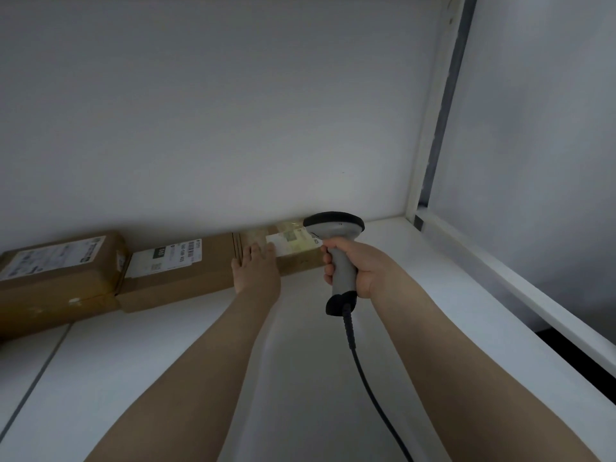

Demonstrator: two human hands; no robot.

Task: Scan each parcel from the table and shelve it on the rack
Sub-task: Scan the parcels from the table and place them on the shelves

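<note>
So the right hand point(353, 265) has its fingers wrapped tight round the scanner point(336, 228), aiming it at the lit-up label point(290, 243) on a small parcel point(300, 261) at the back of the white shelf point(133, 378), against the wall. The left hand point(256, 271) lies flat on that parcel's left end, fingers straight. A second box point(186, 275) sits just beside it, a third box point(56, 271) past that.

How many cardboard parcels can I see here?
3, in a row along the back wall: left parcel, middle parcel, and right parcel under the left hand, by the scanner. More may be hidden.
</note>
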